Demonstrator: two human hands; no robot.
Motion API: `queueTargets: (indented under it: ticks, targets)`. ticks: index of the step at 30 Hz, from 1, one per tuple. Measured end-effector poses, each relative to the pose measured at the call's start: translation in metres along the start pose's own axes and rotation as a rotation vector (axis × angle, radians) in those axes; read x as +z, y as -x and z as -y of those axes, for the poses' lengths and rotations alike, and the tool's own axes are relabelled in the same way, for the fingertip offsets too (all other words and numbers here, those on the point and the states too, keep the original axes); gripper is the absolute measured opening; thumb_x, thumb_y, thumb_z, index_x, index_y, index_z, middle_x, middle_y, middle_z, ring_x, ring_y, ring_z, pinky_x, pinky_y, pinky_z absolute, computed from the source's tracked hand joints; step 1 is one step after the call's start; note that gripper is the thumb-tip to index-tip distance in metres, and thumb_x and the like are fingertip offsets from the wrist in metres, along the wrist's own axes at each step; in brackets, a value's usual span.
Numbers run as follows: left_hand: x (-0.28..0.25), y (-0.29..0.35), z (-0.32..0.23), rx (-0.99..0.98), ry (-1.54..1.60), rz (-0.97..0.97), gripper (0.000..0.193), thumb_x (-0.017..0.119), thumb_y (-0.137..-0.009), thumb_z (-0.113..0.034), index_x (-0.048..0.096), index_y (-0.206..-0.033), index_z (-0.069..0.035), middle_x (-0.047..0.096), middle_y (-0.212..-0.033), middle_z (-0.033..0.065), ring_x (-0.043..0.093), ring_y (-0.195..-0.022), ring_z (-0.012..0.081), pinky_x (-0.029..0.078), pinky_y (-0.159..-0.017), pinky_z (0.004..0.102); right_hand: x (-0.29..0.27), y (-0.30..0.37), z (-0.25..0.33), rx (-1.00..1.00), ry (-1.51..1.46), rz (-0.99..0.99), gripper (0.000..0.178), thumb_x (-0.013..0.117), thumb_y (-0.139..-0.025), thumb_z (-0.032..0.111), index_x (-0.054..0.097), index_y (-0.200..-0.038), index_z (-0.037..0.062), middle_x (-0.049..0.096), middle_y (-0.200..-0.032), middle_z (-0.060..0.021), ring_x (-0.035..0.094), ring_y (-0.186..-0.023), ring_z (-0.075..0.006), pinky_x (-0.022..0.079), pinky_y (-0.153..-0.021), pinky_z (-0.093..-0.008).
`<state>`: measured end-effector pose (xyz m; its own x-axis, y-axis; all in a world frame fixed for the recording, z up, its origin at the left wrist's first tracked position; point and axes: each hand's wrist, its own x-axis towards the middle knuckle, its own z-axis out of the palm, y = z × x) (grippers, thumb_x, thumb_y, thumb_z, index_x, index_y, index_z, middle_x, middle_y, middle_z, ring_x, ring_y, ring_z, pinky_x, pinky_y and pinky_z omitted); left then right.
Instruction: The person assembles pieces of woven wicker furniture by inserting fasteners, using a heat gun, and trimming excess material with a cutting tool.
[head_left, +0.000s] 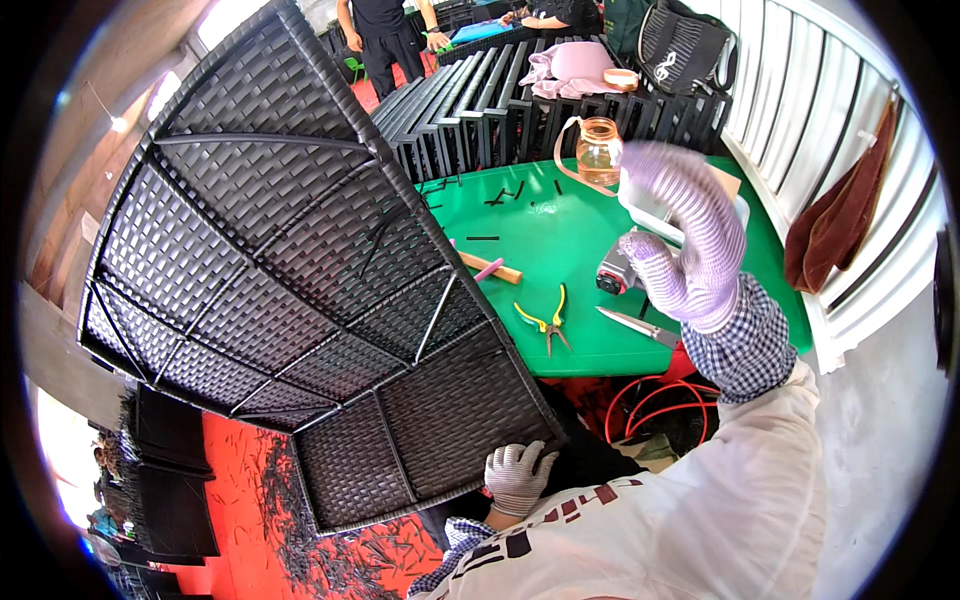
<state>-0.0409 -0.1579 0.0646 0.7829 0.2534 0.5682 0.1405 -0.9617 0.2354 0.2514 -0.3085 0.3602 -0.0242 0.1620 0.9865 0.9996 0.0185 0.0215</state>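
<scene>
A large dark woven wicker frame with several ribs leans across the left side, propped between me and the table. My left hand, in a striped knit glove, has its fingers curled on the frame's lower near corner. My right hand, gloved likewise, is raised above the right part of the table, its fingers blurred and its thumb apart from them. Just beside that thumb lies a grey power tool, partly hidden. Yellow-handled pliers and a pair of scissors lie nearby.
The green table carries dark strip scraps, a wooden-handled hammer, a white tub and an orange-lidded jar. Red hose coils below. Black frames are stacked behind; a co-worker stands beyond. Scraps litter the red floor.
</scene>
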Motion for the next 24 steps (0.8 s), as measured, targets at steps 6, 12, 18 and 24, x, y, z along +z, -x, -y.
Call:
queueTargets:
  ticks: [6, 12, 18, 24]
  targets:
    - [0.001, 0.000, 0.001, 0.003, 0.006, 0.008, 0.032, 0.087, -0.076, -0.037, 0.075, -0.098, -0.019, 0.057, -0.078, 0.0010, 0.059, -0.073, 0.0234, 0.045, -0.067, 0.0407, 0.017, -0.038, -0.036, -0.205, 0.230, -0.121, 0.082, 0.077, -0.089, 0.047, 0.050, -0.147, -0.0039, 0.049, -0.152, -0.0237, 0.048, -0.142, -0.0395, 0.038, -0.119, -0.0505]
    - [0.002, -0.003, 0.000, 0.008, 0.008, 0.000, 0.030, 0.087, -0.076, -0.037, 0.075, -0.097, -0.019, 0.058, -0.080, 0.0014, 0.059, -0.074, 0.0234, 0.045, -0.068, 0.0403, 0.055, -0.042, -0.072, -0.223, 0.419, -0.144, 0.084, 0.068, -0.091, 0.057, 0.048, -0.150, 0.0009, 0.051, -0.151, -0.0245, 0.046, -0.141, -0.0450, 0.034, -0.119, -0.0547]
    - [-0.002, -0.002, 0.003, 0.020, -0.012, 0.023, 0.031, 0.088, -0.074, -0.036, 0.075, -0.097, -0.020, 0.058, -0.081, 0.0004, 0.059, -0.075, 0.0223, 0.045, -0.068, 0.0394, 0.115, -0.014, -0.093, -0.112, 0.274, 0.100, 0.076, 0.073, -0.089, 0.051, 0.049, -0.152, 0.0151, 0.042, -0.159, -0.0126, 0.040, -0.147, -0.0352, 0.028, -0.123, -0.0562]
    - [-0.003, 0.004, 0.006, 0.028, 0.026, 0.085, 0.031, 0.086, -0.077, -0.035, 0.075, -0.101, -0.019, 0.058, -0.083, 0.0023, 0.060, -0.077, 0.0246, 0.046, -0.067, 0.0403, 0.134, -0.029, -0.121, -0.231, 0.342, 0.060, 0.075, 0.071, -0.088, 0.056, 0.051, -0.150, 0.0176, 0.044, -0.158, -0.0103, 0.040, -0.147, -0.0327, 0.028, -0.123, -0.0550]
